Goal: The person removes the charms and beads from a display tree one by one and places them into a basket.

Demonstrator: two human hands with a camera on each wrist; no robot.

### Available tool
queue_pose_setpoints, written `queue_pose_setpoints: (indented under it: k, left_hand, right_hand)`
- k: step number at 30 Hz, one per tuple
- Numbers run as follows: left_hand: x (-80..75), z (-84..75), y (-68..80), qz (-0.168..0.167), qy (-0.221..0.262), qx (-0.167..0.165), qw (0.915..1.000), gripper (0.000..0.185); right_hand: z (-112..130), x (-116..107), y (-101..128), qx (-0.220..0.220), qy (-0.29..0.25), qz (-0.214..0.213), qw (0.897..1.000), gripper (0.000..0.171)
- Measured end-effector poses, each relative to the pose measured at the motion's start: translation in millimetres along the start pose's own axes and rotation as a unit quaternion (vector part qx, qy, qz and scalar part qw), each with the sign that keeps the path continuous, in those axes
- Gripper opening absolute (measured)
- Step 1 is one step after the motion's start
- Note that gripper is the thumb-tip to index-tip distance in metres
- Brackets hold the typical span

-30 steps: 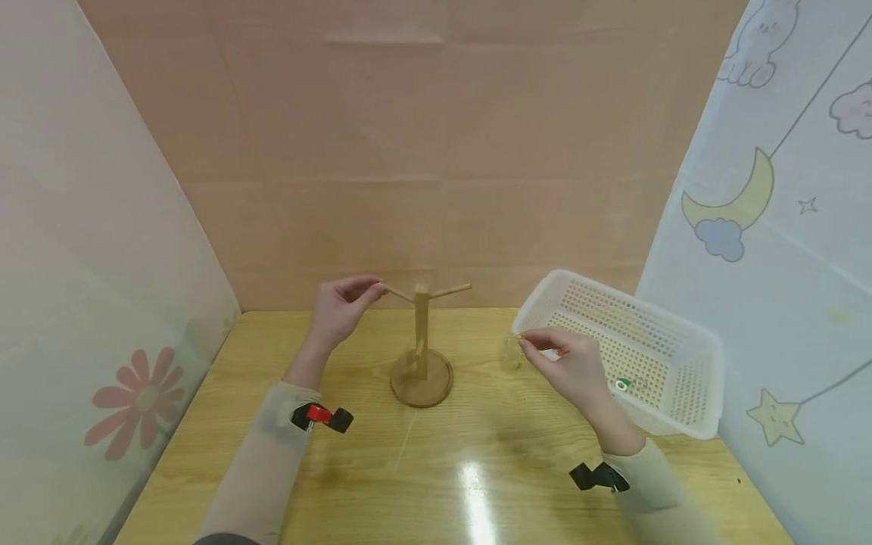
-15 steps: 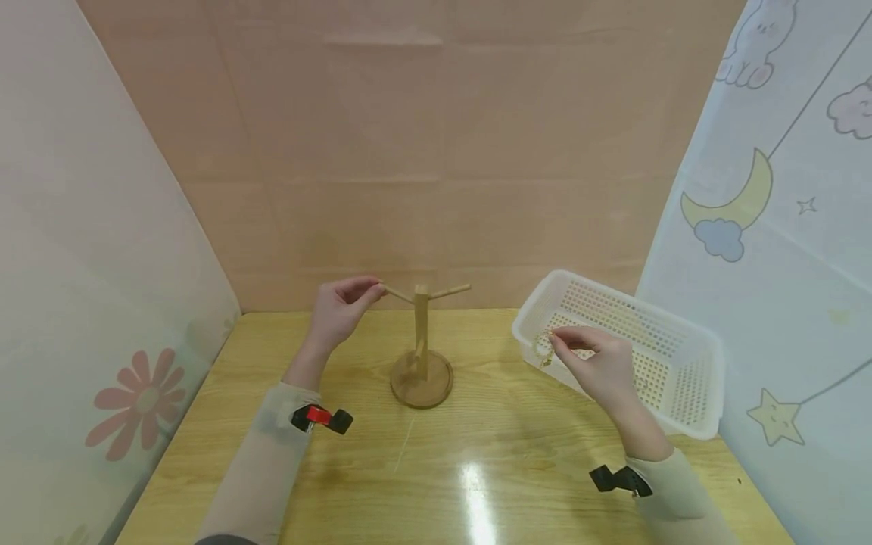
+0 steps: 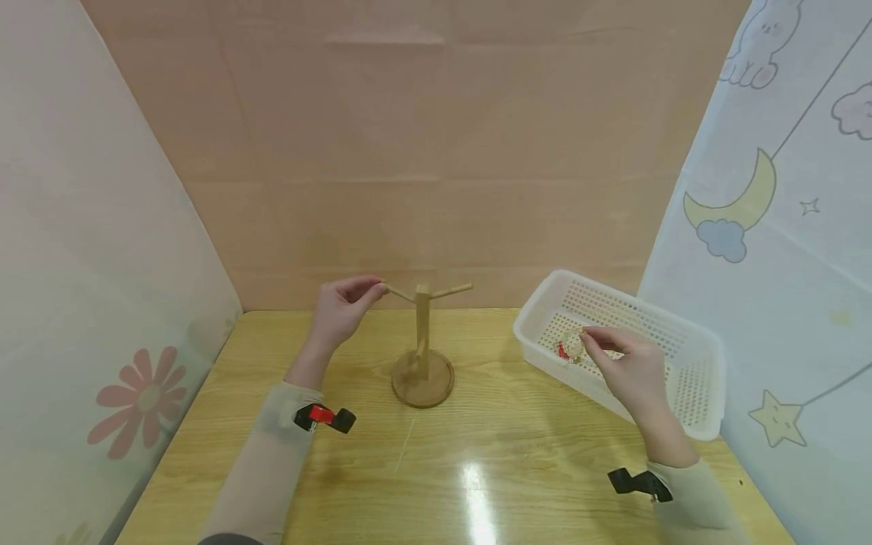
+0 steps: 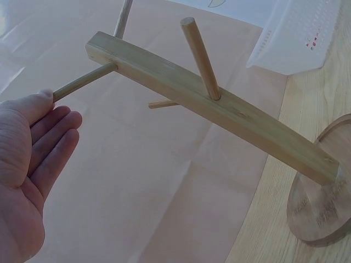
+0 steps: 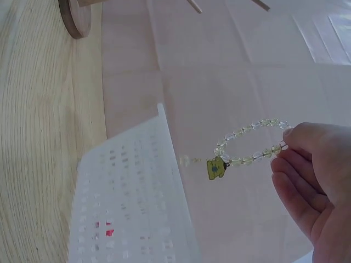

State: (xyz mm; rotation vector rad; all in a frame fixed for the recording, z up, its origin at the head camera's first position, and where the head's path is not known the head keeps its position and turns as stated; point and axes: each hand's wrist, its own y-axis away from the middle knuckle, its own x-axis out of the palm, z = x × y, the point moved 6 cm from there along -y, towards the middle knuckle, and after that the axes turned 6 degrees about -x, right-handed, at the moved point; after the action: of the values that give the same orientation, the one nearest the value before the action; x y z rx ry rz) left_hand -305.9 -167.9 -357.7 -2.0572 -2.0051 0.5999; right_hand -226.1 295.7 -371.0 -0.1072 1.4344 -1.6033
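Observation:
At the left, my left hand (image 3: pixel 344 309) pinches the tip of one peg (image 4: pixel 85 80) of an upright wooden stand (image 3: pixel 422 325). Thumb and fingertip meet at that peg's end, and the other fingers are loosely bent in the left wrist view. The stand has a round base (image 3: pixel 424 390) and several pegs, with nothing hung on them. A bracelet (image 5: pixel 254 157) of clear and pale yellow beads dangles from my right hand (image 3: pixel 630 367), pinched between thumb and fingertips. A small yellow-green charm (image 5: pixel 216 168) hangs from its loop. In the head view the bracelet overlaps the basket's left part.
A white perforated basket (image 3: pixel 579 384) stands at the right of the wooden table (image 3: pixel 381 484), under my right hand. Something with red beads (image 3: pixel 562 350) lies inside it. A pinkish-brown backdrop (image 3: pixel 436 151) rises behind the table, with patterned sheets on both sides.
My right hand has moved right with the bracelet, from the basket's left edge to over the basket. My left hand has kept its pinch on the peg.

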Motion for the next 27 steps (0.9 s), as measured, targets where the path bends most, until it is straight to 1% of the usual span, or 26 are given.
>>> queue_pose_setpoints:
  k: [4,12,18,22,27]
  left_hand:
    - [0.0,0.0,0.4,-0.003,-0.002,-0.001,1.0000,0.018]
    - [-0.4,0.7,0.0,-0.008,-0.021,0.008,0.9997,0.017]
    - [-0.1,1.5,-1.3,-0.006,-0.022,0.017,0.9996,0.017]
    - [-0.3,0.6,-1.5,-0.003,-0.013,0.013,0.9998,0.018]
    - [-0.5,-1.7,-0.4,-0.003,-0.018,0.007,0.9998,0.019]
  right_hand:
    - [-7.9,-4.7,1.7,0.014,0.015,0.004,1.000,0.017]
    - [-18.2,-11.1,7.8,0.015,0.035,0.006,0.999,0.017]
    - [-25.2,-16.7,12.8,0.022,0.056,0.000,0.998,0.017]
    - [-33.0,-20.0,14.2,0.029,0.062,0.003,0.998,0.015]
    - [-44.6,-23.2,19.4,0.038,0.076,0.015,0.996,0.015]
